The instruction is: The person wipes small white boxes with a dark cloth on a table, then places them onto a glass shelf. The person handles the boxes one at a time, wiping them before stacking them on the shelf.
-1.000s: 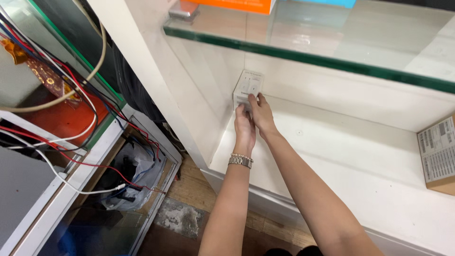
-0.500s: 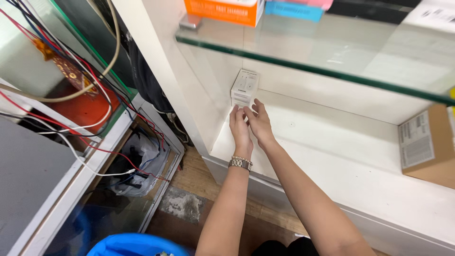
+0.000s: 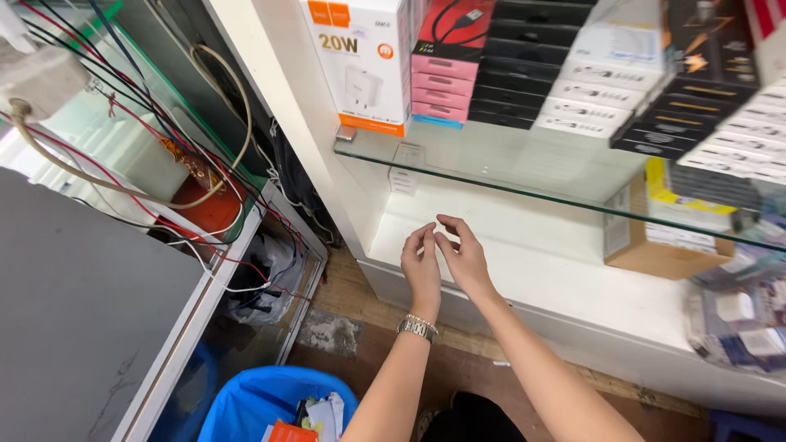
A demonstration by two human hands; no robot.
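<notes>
My left hand [image 3: 422, 268], with a metal watch [image 3: 417, 327] on its wrist, and my right hand [image 3: 463, 255] are raised side by side in front of the white lower shelf [image 3: 557, 274]. Their fingertips meet, and I see nothing held in either. A small clear and white box [image 3: 404, 169] stands upright at the back left of that shelf, beneath the glass shelf [image 3: 524, 195]. Both hands are apart from it, nearer the shelf's front edge.
Stacked white, pink and black product boxes [image 3: 458, 65] fill the glass shelf. A cardboard box [image 3: 655, 237] and clear packets [image 3: 737, 327] lie to the right. Red and black wires [image 3: 123, 164] hang left by a grey counter [image 3: 74, 311]. A blue bin [image 3: 262, 401] stands below.
Both hands have let go of the small box and drawn back toward me. The box stays at the back of the shelf. The view has pulled back, showing the stocked glass shelf.
</notes>
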